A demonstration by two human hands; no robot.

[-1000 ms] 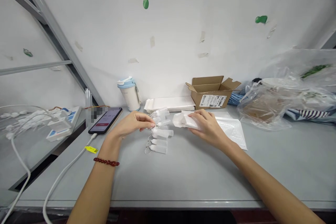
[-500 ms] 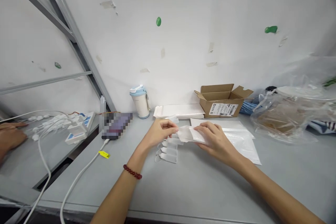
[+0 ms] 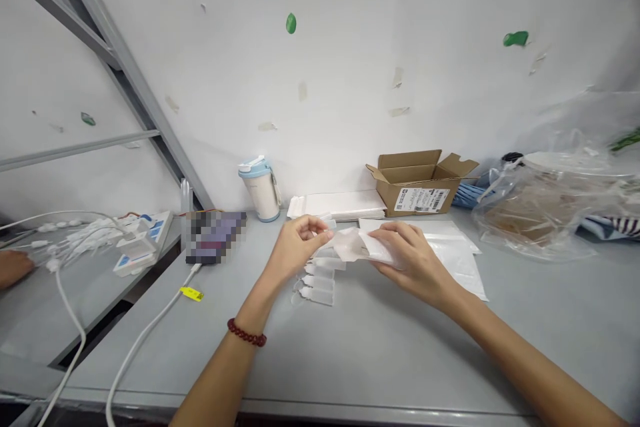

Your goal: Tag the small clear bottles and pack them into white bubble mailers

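Tumbler – left of cardboard box. Left hand: front-left of box, thumb and fingers nearly together, can't tell if pinching anything. Translucent tags front-left of box. 1 white pouch, front-left of box – gripped by right hand, fingers clasped round it, in front of box.

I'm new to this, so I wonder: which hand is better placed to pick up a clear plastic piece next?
Probably the left hand: it is beside the clear plastic pieces, though whether it holds anything is unclear. The right hand grips a white envelope.
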